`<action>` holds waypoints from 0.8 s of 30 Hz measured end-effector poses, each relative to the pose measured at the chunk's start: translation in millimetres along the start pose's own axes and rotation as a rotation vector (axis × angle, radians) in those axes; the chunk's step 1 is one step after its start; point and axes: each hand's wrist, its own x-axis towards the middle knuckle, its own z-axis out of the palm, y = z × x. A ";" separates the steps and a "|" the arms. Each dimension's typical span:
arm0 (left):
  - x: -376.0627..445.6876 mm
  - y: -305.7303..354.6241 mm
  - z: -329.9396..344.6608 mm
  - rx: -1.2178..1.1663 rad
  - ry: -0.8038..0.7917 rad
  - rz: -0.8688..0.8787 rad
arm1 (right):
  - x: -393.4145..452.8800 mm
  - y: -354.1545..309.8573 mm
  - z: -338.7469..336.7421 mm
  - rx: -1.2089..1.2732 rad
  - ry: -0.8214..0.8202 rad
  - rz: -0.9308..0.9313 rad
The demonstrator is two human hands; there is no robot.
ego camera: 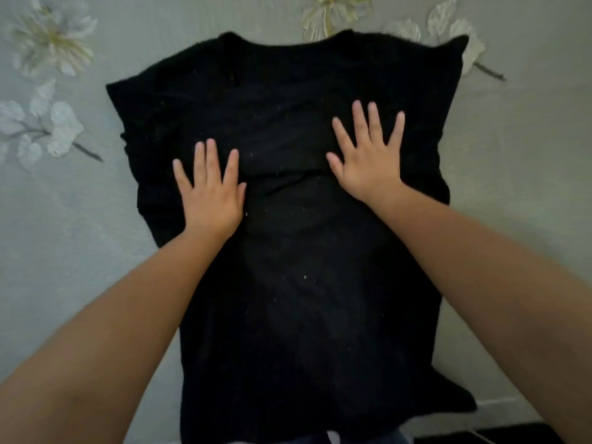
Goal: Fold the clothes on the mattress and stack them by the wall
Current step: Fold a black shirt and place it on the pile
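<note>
No text, label, brand, number or sign can be read on the black shirt (288,219) or the flowered mattress cover (64,219).

Mattress (64,238): grey-green cover printed with pale flowers. On it: one black T-shirt (288,267), spread flat (neckline at the far end, hem nearest the person).

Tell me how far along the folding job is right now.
Early. Done: the black shirt lies spread flat on the floral sheet, neckline away from the person. In hand: left hand and right hand press flat on it. Left: no fold is visible, and no stack or wall shows.
</note>
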 end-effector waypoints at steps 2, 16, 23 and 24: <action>-32.8 23.1 -0.8 -0.074 -0.008 0.078 | -27.5 -2.4 -3.5 0.045 0.053 -0.069; -315.4 56.4 62.3 -0.021 -0.303 0.359 | -362.2 55.7 65.8 0.076 -0.040 -0.425; -322.2 51.7 82.1 -0.059 -0.397 0.252 | -349.5 55.5 38.3 0.260 0.034 -0.476; -323.9 51.9 85.1 -0.031 -0.402 0.233 | -350.1 57.5 29.0 0.283 0.063 -0.476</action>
